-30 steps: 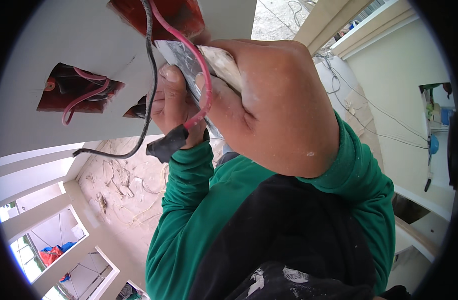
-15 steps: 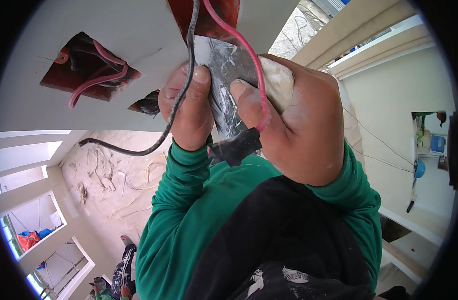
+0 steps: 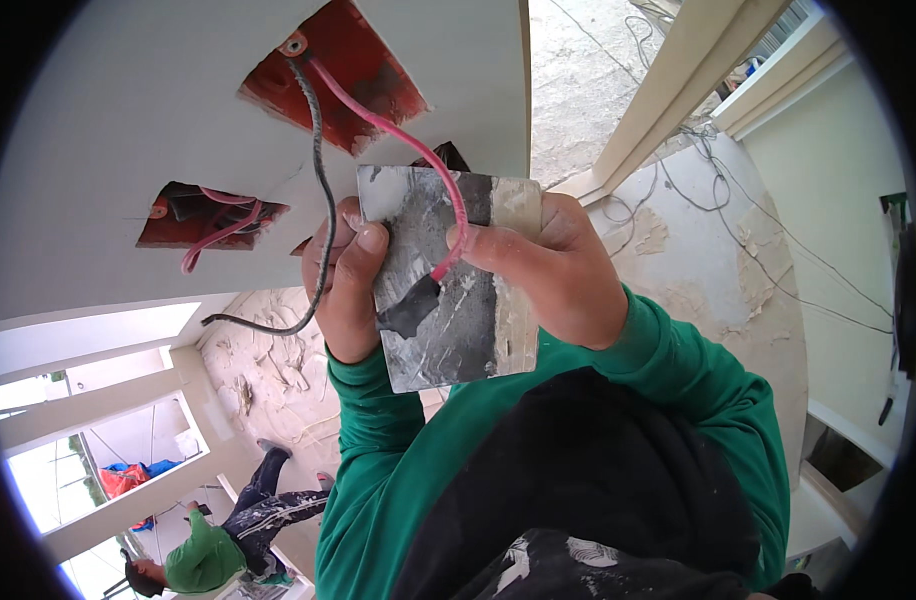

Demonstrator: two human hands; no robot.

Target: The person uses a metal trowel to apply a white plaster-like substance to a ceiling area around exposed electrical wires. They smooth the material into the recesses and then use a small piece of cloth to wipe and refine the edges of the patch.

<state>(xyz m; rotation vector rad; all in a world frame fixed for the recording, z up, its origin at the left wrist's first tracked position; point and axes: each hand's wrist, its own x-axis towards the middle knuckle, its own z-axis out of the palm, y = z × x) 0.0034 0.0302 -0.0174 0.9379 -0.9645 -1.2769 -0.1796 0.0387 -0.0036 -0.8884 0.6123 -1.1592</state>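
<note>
A wide flat putty scraper [image 3: 423,240], its grey metal blade smeared with white and its grip strip beige, is held up in front of my chest. My left hand [image 3: 348,295] is closed on the blade's left edge, thumb on the face. On the other side my right hand [image 3: 563,280] grips the beige strip, with its thumb reaching onto the metal. A red wire [image 3: 388,125] with a black-taped end [image 3: 411,308] hangs in front of the blade and partly covers it. Beside my left hand dangles a black wire [image 3: 324,175]. Both come from a red wall box [image 3: 373,75].
A second box opening [image 3: 208,215] with looped wires sits in the pale wall [image 3: 98,120]. Debris [image 3: 268,350] lies on the floor at left. Cables [image 3: 718,180] trail across the right-hand floor near a doorway. A person in green [image 3: 206,553] is at the lower left.
The scraper has turned so its broad face and beige strip show more fully. The view has shifted, bringing the red box and the other person further into sight. Both hands keep their hold.
</note>
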